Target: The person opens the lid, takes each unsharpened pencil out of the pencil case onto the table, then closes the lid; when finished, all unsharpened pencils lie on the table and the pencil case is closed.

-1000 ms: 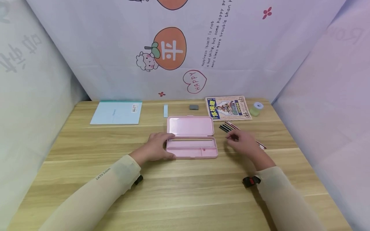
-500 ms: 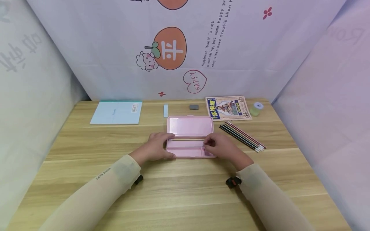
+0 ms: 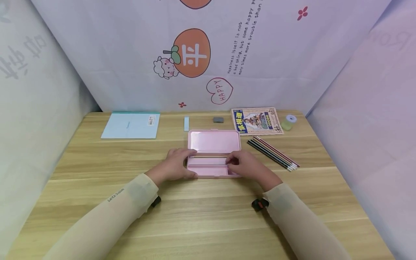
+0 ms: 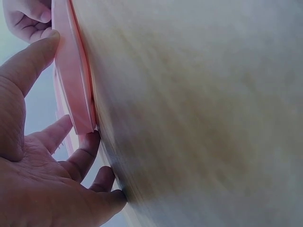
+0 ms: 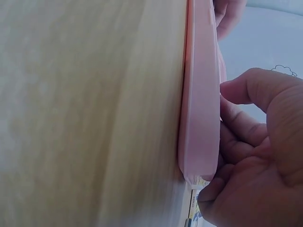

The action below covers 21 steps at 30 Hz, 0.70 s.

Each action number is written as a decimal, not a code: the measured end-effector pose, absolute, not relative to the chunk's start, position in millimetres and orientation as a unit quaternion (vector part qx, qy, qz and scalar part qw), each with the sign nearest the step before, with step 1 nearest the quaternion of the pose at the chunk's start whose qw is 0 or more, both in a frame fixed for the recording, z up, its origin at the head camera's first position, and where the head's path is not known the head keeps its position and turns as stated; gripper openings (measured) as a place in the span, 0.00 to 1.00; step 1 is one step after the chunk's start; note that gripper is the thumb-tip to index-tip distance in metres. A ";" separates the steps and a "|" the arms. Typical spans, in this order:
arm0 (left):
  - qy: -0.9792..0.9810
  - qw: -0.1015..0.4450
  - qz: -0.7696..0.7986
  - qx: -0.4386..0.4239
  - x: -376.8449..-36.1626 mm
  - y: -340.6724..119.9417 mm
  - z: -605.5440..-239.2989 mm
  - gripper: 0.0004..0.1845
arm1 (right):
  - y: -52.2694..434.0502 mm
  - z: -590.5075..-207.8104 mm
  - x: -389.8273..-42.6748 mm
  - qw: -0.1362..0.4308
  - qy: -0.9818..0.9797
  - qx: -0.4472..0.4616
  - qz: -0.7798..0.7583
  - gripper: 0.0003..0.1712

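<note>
A pink pencil case [image 3: 214, 142] lies open on the table, its lid folded back. One pencil [image 3: 208, 157] lies along its rear compartment. My left hand [image 3: 175, 164] grips the case's left end, thumb at the front wall and fingers at the back and side. In the left wrist view the left thumb [image 4: 35, 59] presses the pink wall. My right hand [image 3: 248, 165] is over the right end of the case with thumb and fingers bent down into it. From the right wrist view its fingertips go behind the case wall, and I cannot tell whether they pinch anything.
Several black and red pencils [image 3: 273, 153] lie right of the case. Behind stand a light-blue notebook [image 3: 131, 125], a pale-blue strip [image 3: 186, 123], a grey eraser [image 3: 218, 120], an illustrated booklet [image 3: 256, 121] and a greenish round container [image 3: 288, 122]. A printed cloth [image 3: 130, 54] hangs at the back.
My right hand has moved left from beside the loose pencils to the right end of the case, then a little further left. The left hand keeps its hold; the loose pencils lie as before.
</note>
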<state>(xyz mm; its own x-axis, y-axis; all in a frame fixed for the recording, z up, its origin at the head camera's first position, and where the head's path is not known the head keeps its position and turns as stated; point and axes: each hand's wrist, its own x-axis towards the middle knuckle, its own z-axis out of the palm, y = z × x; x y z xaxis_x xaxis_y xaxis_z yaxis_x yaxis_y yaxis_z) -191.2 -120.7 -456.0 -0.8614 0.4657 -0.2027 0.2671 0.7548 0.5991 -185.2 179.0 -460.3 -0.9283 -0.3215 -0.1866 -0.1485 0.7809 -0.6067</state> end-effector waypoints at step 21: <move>0.920 0.170 0.285 0.207 -192.9 -121.4 -456.4 0.50 | 170.7 -454.5 -186.8 0.155 0.930 -0.122 -0.310 0.08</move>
<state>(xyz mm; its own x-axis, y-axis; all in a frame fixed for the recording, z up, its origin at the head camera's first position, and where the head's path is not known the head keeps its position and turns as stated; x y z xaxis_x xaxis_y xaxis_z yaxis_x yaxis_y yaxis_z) -192.9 -121.4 -456.4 -0.8565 0.4783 -0.1940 0.2846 0.7512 0.5956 -186.8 170.7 -454.5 -0.9222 -0.3234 -0.2122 -0.1315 0.7782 -0.6141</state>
